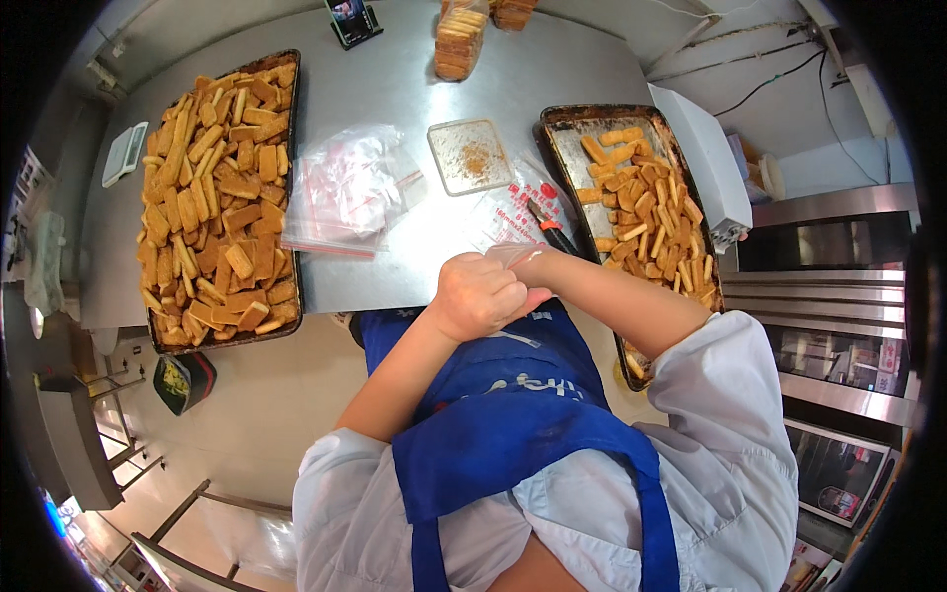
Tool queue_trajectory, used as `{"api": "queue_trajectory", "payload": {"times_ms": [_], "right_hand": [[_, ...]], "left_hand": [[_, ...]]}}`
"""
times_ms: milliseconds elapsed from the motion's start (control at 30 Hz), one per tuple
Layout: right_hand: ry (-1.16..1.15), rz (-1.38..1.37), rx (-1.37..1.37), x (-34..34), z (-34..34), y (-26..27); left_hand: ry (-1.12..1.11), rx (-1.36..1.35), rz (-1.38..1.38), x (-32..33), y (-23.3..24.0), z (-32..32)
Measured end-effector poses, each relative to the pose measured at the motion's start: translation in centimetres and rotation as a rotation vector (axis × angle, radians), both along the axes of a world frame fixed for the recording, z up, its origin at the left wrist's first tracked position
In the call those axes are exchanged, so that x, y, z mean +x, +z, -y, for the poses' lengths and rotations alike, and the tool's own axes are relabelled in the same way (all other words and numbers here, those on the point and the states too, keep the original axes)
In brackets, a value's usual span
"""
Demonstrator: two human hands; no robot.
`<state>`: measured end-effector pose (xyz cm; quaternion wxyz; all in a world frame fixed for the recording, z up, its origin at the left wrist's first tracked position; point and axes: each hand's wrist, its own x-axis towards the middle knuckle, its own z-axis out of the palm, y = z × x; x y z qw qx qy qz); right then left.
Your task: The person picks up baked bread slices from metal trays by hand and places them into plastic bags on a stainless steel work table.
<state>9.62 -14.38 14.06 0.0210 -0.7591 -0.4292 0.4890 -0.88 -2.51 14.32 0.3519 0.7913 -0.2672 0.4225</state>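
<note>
My left hand is bare and curled at the front edge of the steel table, its thumb pointing right. It closes over the end of my right hand, which wears a thin clear plastic glove. The right fingers are hidden behind the left hand. Just beyond them lie a printed clear plastic bag and a tool with a black and orange handle. A stack of clear zip bags with red seams is left of the hands. A shallow clear square container holds brown crumbs.
Toasted bread strips heap a large dark baking tray at left; a second tray at right is partly covered. Farther back are bagged bread slices and a phone on a stand. A digital scale sits far left, a white appliance right.
</note>
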Motion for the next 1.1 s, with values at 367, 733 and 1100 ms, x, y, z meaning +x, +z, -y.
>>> {"api": "queue_trajectory", "payload": {"times_ms": [367,733,1100], "right_hand": [[-0.096,0.114,0.037,-1.2,-0.8,-3.8],[-0.17,0.159,0.059,-0.6,0.0,-5.7],[-0.83,0.321,0.844,-1.5,5.8,10.4]], "left_hand": [[-0.032,0.077,-0.039,0.2,0.5,0.2],[-0.105,0.224,-0.146,0.7,2.2,0.0],[0.274,0.45,-0.338,4.3,9.1,-7.3]]}}
